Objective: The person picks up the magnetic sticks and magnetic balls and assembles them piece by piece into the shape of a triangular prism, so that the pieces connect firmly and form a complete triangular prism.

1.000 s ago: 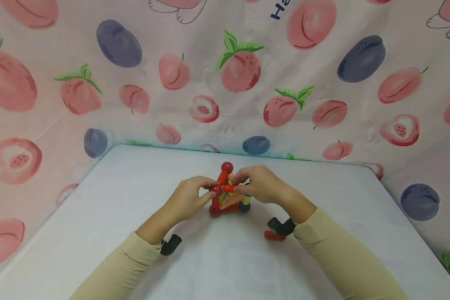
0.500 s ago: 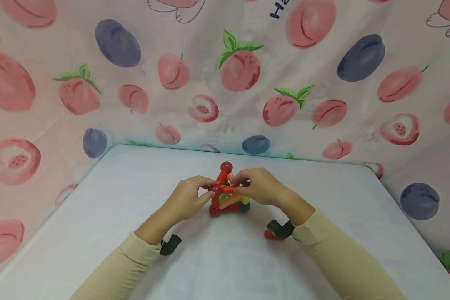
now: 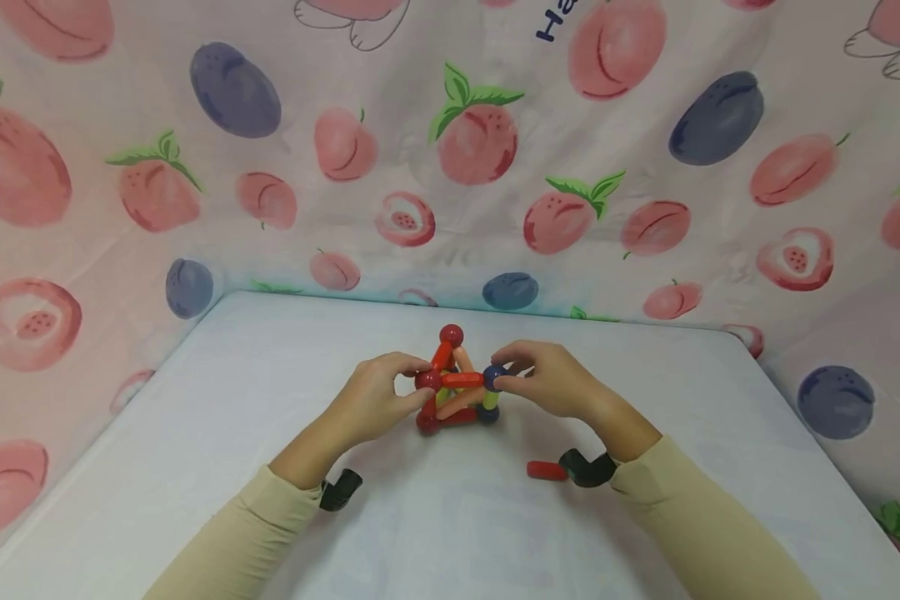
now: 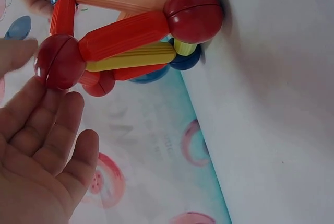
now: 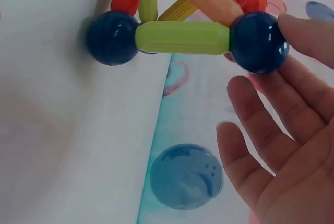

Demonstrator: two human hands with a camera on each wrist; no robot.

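Note:
A frame of balls joined by ribbed rods (image 3: pixel 461 408) stands on the white table in the head view. My left hand (image 3: pixel 378 402) pinches its upper left red ball (image 3: pixel 428 381) between thumb and fingers. The upper right blue ball (image 3: pixel 496 378) is pinched by my right hand (image 3: pixel 558 381). A short red rod (image 3: pixel 462 380) spans these two balls. In the left wrist view, a longer red rod (image 4: pixel 125 36) runs to the lower red ball (image 4: pixel 193 15). The right wrist view shows a lime green rod (image 5: pixel 182 37) linking the pinched blue ball to a lower blue ball (image 5: pixel 112 37).
One loose red rod (image 3: pixel 546 471) lies on the table (image 3: pixel 450 525), beside the black band (image 3: pixel 588 468) at my right wrist. Behind the table rises a fruit-printed cloth (image 3: pixel 457 242). A red ball (image 3: pixel 452 336) tops the far side of the frame.
My right hand has shifted right, off the upper red rod, and its fingers now hold the blue ball, which was mostly hidden before. My left hand stays on the red ball.

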